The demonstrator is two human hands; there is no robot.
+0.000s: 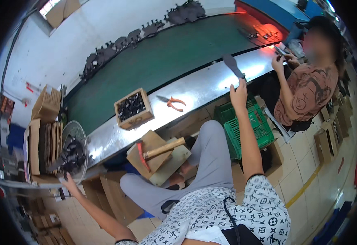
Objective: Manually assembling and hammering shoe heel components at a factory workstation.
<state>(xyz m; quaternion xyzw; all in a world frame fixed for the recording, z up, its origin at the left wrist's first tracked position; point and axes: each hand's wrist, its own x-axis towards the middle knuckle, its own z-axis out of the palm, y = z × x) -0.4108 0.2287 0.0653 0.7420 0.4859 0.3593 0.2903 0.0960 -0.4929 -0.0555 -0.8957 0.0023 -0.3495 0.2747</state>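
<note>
Stretched out to the right over the metal ledge, my right hand (239, 94) grips a dark, flat, paddle-shaped piece (231, 65) by its narrow end. Its wide rounded end points away from me. My left hand (70, 184) is at the near side of a round wire-mesh basket (84, 143) at the far left. Several dark pieces (74, 157) are heaped in that basket. The left fingers are small and partly hidden, so their grip is unclear. Between my hands, orange-handled pliers (172, 103) lie on the ledge beside a wooden box (134, 122) of small black parts.
Behind the metal ledge (194, 98) runs a green conveyor belt (158, 51), with dark pieces along its far edge. Before my knees, a red-headed hammer (162, 148) rests on a block. A green crate (250, 128) stands right, near a seated co-worker (309, 90). Cardboard (43, 143) stands left.
</note>
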